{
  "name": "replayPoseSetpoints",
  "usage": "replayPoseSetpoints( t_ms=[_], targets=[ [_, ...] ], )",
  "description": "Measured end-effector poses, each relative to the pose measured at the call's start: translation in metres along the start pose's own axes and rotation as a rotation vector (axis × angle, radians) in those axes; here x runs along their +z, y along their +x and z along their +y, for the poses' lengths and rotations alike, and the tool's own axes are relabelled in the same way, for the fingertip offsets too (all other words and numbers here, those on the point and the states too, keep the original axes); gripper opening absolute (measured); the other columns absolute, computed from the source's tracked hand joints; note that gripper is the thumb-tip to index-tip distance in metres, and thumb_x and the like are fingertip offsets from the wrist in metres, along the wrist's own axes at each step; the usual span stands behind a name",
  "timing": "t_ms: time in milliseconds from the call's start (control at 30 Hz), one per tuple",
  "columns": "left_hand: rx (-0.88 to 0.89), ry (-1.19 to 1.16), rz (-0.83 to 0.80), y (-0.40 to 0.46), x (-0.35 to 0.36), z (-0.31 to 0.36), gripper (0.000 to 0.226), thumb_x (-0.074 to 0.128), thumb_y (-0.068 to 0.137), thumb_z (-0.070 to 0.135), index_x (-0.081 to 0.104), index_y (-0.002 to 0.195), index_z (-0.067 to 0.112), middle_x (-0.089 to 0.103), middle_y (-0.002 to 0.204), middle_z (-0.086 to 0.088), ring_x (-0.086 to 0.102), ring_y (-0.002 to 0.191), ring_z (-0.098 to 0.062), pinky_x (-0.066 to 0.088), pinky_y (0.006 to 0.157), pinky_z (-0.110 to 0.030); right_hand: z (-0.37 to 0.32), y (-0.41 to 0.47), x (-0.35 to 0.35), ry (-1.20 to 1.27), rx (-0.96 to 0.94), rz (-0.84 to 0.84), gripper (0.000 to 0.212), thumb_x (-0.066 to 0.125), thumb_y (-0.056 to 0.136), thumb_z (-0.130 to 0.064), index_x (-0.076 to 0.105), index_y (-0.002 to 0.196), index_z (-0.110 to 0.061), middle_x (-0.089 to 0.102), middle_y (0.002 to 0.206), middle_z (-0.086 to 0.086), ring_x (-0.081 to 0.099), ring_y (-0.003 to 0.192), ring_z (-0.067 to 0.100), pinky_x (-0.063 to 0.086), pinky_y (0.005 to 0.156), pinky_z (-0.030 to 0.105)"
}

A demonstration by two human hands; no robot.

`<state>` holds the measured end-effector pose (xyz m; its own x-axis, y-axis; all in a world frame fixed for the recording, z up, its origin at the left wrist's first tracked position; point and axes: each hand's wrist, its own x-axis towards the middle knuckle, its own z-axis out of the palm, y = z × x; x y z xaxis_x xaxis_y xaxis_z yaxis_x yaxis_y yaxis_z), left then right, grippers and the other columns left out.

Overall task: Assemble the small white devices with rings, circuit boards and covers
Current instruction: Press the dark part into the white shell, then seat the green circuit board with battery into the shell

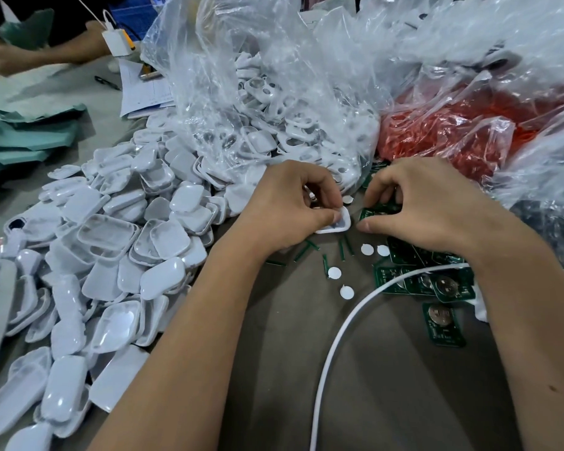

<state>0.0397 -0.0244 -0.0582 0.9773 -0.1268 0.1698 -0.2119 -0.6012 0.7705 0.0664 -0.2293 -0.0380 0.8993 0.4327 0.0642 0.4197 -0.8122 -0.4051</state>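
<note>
White cable (339, 336) nearest; left hand (284, 206) pinches white shell (341, 222).

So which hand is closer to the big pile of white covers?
Left. The left hand sits right beside the pile of white covers, pinching a white shell. The right hand is farther away, over the green circuit boards.

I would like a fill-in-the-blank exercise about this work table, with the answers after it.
1. The left hand holds a small ____ shell.
2. The right hand picks at a circuit board whose colour is ____.
3. The big heap of white covers lies to the ____ of both hands.
4. The clear bag behind the right hand holds ____ parts.

Missing words: white; green; left; red
</note>
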Motion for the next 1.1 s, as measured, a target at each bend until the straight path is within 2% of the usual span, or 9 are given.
replayPoseSetpoints(
  t_ms=[133,300,433,500,567,633,767,933,1100],
  targets=[
    [-0.003,-0.001,-0.003,0.000,0.001,0.000,0.018,0.085,0.073,0.002,0.074,0.075,0.015,0.057,0.053,0.026,0.048,0.045,0.004,0.032,0.049,-0.005,0.000,0.001,0.000,0.001,0.017,-0.011,0.024,0.091,0.073,-0.042,0.070,0.081,-0.034,0.062,0.082,-0.017,0.054,0.077,-0.003,0.037,0.062,0.016],
    [-0.006,-0.033,0.022,0.000,-0.001,0.001,0.014,0.087,0.074,0.008,0.075,0.075,0.016,0.061,0.058,0.022,0.050,0.047,0.005,0.033,0.049,-0.005,0.000,0.000,0.000,0.118,0.009,0.023,0.023,0.089,0.079,-0.029,0.066,0.078,-0.029,0.066,0.075,-0.013,0.061,0.069,-0.001,0.039,0.062,0.014],
    [-0.027,-0.089,0.092,0.001,-0.004,0.000,0.010,0.083,0.079,0.014,0.075,0.076,0.017,0.062,0.059,0.020,0.046,0.048,0.001,0.033,0.050,-0.009,0.000,0.004,0.000,0.260,0.039,0.145,0.018,0.086,0.084,-0.025,0.068,0.080,-0.026,0.069,0.075,-0.009,0.064,0.067,0.003,0.046,0.065,0.016],
    [-0.054,-0.167,0.122,0.001,-0.006,0.000,0.008,0.080,0.082,0.012,0.075,0.078,0.017,0.062,0.061,0.017,0.050,0.053,-0.004,0.037,0.053,-0.014,0.000,0.004,0.001,0.412,0.077,0.199,0.015,0.083,0.088,-0.023,0.069,0.085,-0.022,0.071,0.076,-0.003,0.069,0.062,0.009,0.052,0.056,0.023],
    [-0.069,-0.246,0.157,0.001,-0.007,0.000,0.009,0.077,0.084,0.010,0.075,0.079,0.018,0.065,0.068,0.010,0.054,0.060,-0.011,0.042,0.057,-0.021,-0.003,0.003,0.003,0.593,0.105,0.216,0.012,0.079,0.091,-0.017,0.067,0.089,-0.015,0.071,0.076,0.003,0.074,0.056,0.018,0.049,0.042,0.022],
    [-0.068,-0.294,0.195,0.001,-0.009,0.001,0.011,0.076,0.086,0.009,0.075,0.079,0.017,0.067,0.074,0.002,0.057,0.064,-0.011,0.046,0.061,-0.022,-0.005,0.003,0.007,0.668,0.102,0.233,0.011,0.078,0.092,-0.016,0.067,0.089,-0.014,0.072,0.075,0.004,0.074,0.054,0.022,0.045,0.038,0.019],
    [-0.101,-0.325,0.229,0.001,-0.013,-0.001,0.012,0.076,0.087,0.011,0.075,0.080,0.021,0.068,0.076,-0.003,0.060,0.064,-0.008,0.048,0.060,-0.020,-0.010,0.005,0.011,0.755,0.086,0.232,0.009,0.082,0.088,-0.014,0.075,0.091,-0.019,0.077,0.077,-0.002,0.074,0.059,0.015,0.050,0.050,0.016],
    [-0.139,-0.366,0.181,-0.001,-0.013,0.002,0.005,0.073,0.090,0.006,0.074,0.091,0.010,0.064,0.074,0.001,0.063,0.065,-0.013,0.045,0.053,-0.019,-0.011,0.005,0.009,0.852,0.036,0.155,0.029,0.079,0.086,0.003,0.079,0.103,-0.021,0.080,0.088,0.002,0.078,0.083,0.020,0.063,0.081,0.038],
    [-0.185,-0.487,0.121,-0.004,-0.012,0.009,0.005,0.070,0.094,0.004,0.071,0.099,0.005,0.070,0.074,-0.006,0.063,0.054,-0.009,0.049,0.051,-0.022,-0.012,0.004,0.010,0.870,0.018,0.162,0.030,0.083,0.082,0.003,0.073,0.104,-0.015,0.078,0.078,0.001,0.077,0.076,0.018,0.064,0.081,0.039]
  ],
)
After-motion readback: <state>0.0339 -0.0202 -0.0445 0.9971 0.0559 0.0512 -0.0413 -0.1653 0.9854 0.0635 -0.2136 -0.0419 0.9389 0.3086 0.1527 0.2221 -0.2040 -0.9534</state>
